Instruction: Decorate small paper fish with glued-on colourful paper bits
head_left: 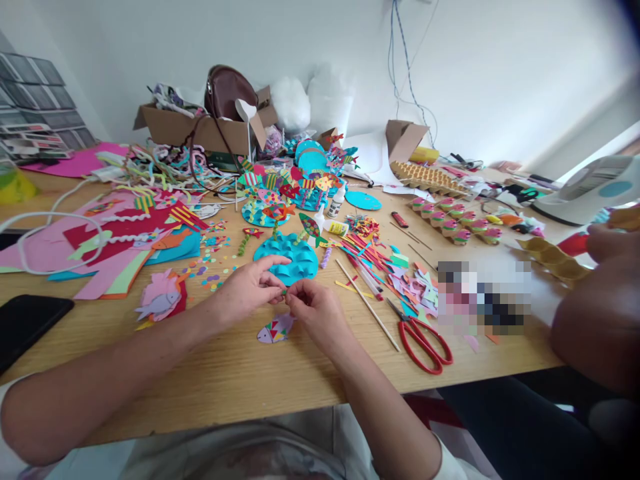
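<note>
Tabletop with 1 cardboard box holding a brown bag.

- You are in a craft workspace; whether it belongs to a home or a studio, you cannot tell.
- Your wooden table holds a paper fish, red-handled scissors, a glue bottle and coloured paper sheets.
- Farther back you see egg-carton trays and a filled cardboard box.
- Stacked drawers stand to your left.
</note>
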